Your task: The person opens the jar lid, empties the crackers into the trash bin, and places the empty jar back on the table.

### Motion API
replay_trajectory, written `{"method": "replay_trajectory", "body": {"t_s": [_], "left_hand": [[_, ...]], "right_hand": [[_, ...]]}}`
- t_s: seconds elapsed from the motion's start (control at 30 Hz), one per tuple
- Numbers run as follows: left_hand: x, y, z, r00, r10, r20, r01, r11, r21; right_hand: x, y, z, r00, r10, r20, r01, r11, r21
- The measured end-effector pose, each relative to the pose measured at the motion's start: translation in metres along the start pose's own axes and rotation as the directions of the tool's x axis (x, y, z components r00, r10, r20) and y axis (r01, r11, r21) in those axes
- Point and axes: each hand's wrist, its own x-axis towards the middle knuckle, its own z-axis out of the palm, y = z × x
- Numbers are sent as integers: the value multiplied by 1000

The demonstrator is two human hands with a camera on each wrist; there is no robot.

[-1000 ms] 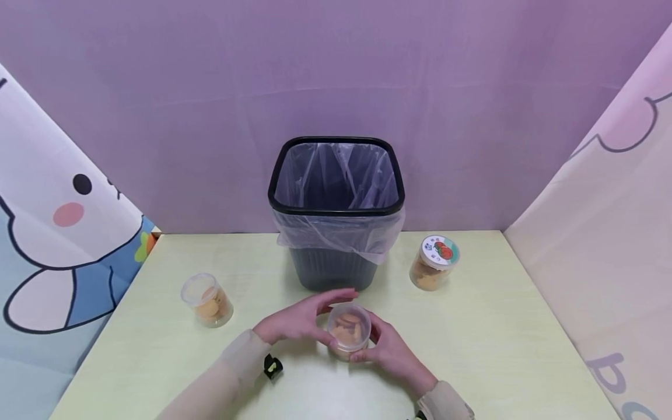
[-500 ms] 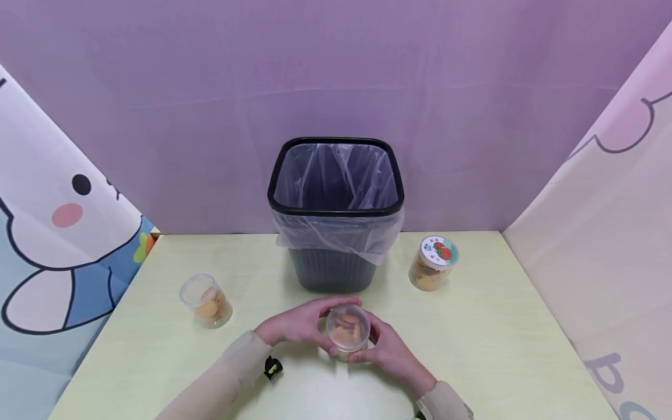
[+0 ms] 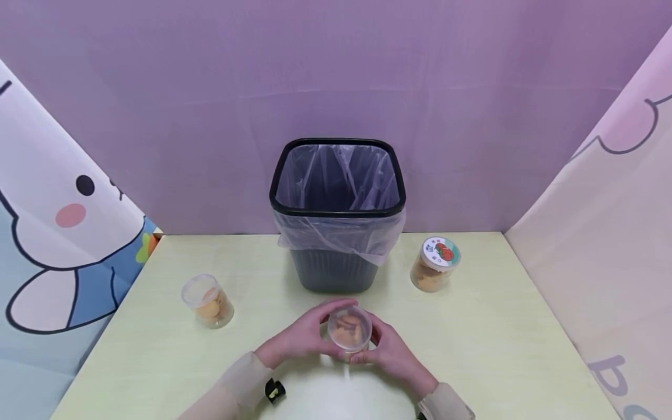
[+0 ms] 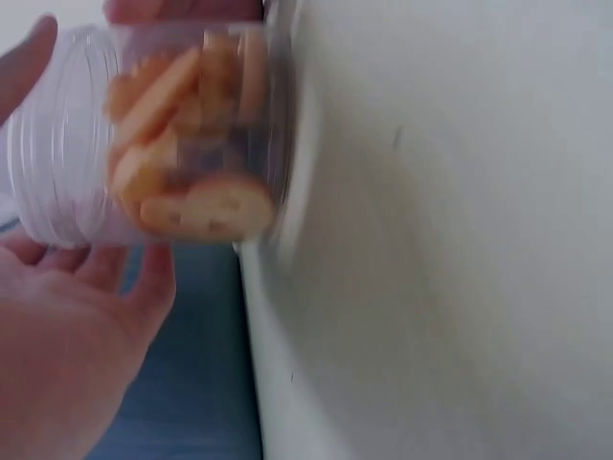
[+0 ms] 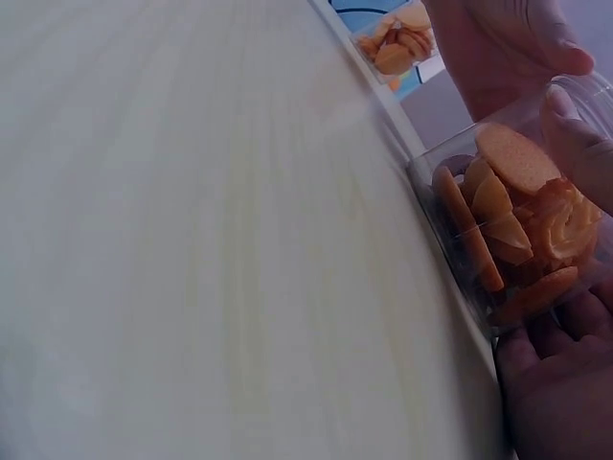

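Observation:
A clear plastic jar of cookies [image 3: 350, 329] stands upright at the front middle of the table, between both hands. My left hand [image 3: 301, 333] curves round its upper part from the left, thumb in front and fingers behind. In the left wrist view, the left fingers [image 4: 144, 287] lie along the ribbed top end of the jar. My right hand [image 3: 392, 351] grips the jar from the right, lower down. The right wrist view has the right thumb [image 5: 575, 149] on the jar's near side, with round and piped cookies [image 5: 517, 216] showing through the wall.
A dark bin [image 3: 333, 268] with a black rim and a clear liner bag stands behind the hands. One more cookie jar [image 3: 210, 306] is at the left, and another with a tomato-printed lid [image 3: 436, 265] at the right. A purple cloth [image 3: 210, 116] hangs behind the table.
My left hand has turned at the jar's top: its thumb has come right across the front and its wrist has dropped slightly toward me. The right hand and the jar stay nearly in place.

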Motion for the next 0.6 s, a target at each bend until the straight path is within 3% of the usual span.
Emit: {"method": "replay_trajectory", "body": {"t_s": [0.23,0.43,0.6], "left_hand": [[-6,4,16,990,1,-140,-1,1000,-2],[-11,8,29,965,-25,-263,26,1000,3],[-12,9,36,944,-30,-328,31,1000,-2]], "right_hand": [[-1,0,0,1000,-11,4,11,1000,17],[0,-1,0,1000,7,-6,-7,1000,6],[1,-1,1,1000,8,-12,-8,1000,3]]}}
